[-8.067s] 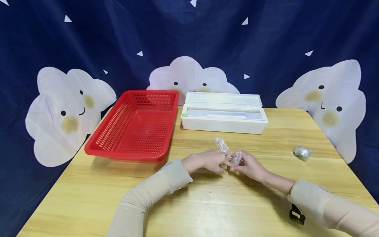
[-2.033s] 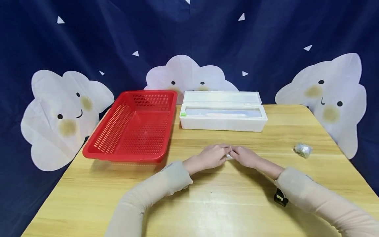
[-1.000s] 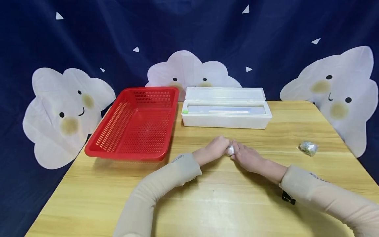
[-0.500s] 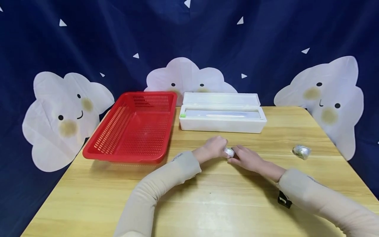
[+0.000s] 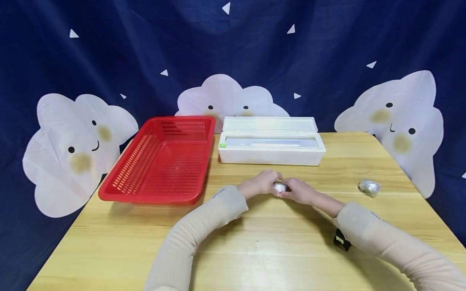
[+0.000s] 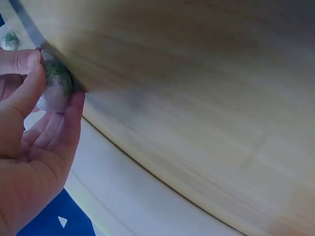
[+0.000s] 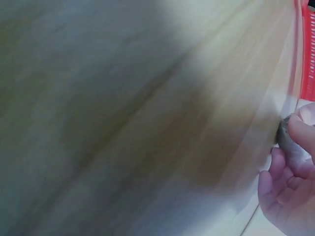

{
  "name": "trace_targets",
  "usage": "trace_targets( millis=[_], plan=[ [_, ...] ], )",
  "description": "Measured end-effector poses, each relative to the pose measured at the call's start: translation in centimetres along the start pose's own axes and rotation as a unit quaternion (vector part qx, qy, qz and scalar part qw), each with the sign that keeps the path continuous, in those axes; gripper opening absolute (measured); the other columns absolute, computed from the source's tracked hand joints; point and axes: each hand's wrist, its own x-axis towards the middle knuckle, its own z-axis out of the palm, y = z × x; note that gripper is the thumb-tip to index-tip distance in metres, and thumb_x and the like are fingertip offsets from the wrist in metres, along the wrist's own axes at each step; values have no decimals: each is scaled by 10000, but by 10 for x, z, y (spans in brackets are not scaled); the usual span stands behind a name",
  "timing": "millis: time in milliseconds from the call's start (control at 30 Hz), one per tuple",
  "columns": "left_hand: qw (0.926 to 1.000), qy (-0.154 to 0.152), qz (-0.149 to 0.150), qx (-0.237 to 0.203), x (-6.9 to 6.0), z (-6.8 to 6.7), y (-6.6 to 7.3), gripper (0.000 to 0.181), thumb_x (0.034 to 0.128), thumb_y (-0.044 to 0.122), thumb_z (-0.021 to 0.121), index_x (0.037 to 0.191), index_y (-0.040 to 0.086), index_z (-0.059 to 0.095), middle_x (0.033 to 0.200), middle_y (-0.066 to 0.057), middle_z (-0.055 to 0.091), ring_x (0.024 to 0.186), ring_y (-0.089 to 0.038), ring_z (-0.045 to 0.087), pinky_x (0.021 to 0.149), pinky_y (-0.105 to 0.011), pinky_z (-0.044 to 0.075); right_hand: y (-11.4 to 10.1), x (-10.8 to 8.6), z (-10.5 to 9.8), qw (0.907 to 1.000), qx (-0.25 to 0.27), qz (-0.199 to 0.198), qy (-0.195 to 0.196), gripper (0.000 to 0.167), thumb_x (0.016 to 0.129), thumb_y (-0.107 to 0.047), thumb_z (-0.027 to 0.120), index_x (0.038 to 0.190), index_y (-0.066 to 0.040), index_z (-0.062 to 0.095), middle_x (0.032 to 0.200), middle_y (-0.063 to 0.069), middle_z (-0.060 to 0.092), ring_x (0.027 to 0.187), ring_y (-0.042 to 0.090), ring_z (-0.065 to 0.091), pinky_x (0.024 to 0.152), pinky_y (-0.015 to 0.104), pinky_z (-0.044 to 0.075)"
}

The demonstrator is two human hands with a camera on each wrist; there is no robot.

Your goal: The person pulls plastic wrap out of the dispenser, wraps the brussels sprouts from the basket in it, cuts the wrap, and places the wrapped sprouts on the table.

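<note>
A small bundle in clear plastic film point(image 5: 280, 187) sits between the two hands above the table's middle. Something green shows through its film point(image 6: 58, 81) in the left wrist view. From the left, my left hand point(image 5: 263, 182) grips the bundle with thumb and fingers bent around it. My right hand point(image 5: 299, 190) pinches its other side, thumb toward the near edge; in the right wrist view that hand point(image 7: 290, 196) is cut off by the frame. A second film-wrapped bundle point(image 5: 369, 187) lies on the table to the right, apart from both hands.
A red perforated plastic basket point(image 5: 156, 198) stands at the back left. Beside it is a long white box point(image 5: 269, 157) with its lid raised and a bluish-white sheet inside. The wooden table point(image 5: 255, 258) ends at a dark blue cloud-patterned curtain point(image 5: 262, 48).
Eight seconds ago loose film stuck up between the hands; now it lies tight around the bundle. Both hands have shifted their hold on it. Basket, box and second bundle stay in place.
</note>
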Motion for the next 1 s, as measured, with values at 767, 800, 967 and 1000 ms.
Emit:
trace_targets(
  millis=[767, 800, 967, 1000],
  plan=[
    [9977, 127, 57, 666, -12, 7, 0, 224, 770, 182, 709, 924, 50, 613, 871, -25, 612, 771, -110, 553, 659, -143, 439, 4, -5, 1, 9991, -338, -243, 120, 126, 775, -115, 702, 795, -32, 609, 704, -1, 558, 602, 67, 459, 526, 203, 394],
    [9970, 129, 74, 757, -12, 7, 1, 222, 774, 188, 705, 922, 51, 612, 873, -27, 613, 776, -115, 555, 662, -144, 440, 4, -5, 2, 9987, -410, -248, 166, 113, 775, -102, 699, 782, -39, 605, 702, 4, 554, 602, 72, 459, 524, 204, 392],
    [9957, 157, 70, 908, -13, 7, 4, 237, 773, 170, 709, 946, 42, 609, 899, -44, 626, 808, -140, 587, 686, -161, 463, 2, -5, 4, 9985, -454, -197, 240, 101, 783, -77, 685, 773, -44, 590, 682, -2, 538, 588, 80, 446, 514, 207, 380],
    [9962, 133, 35, 856, -12, 8, 5, 254, 768, 162, 716, 962, 39, 608, 912, -45, 628, 820, -144, 589, 701, -167, 467, 1, -5, 3, 9987, -422, -203, 219, 106, 786, -83, 685, 787, -38, 589, 686, -4, 538, 592, 81, 447, 517, 210, 381]
  ],
)
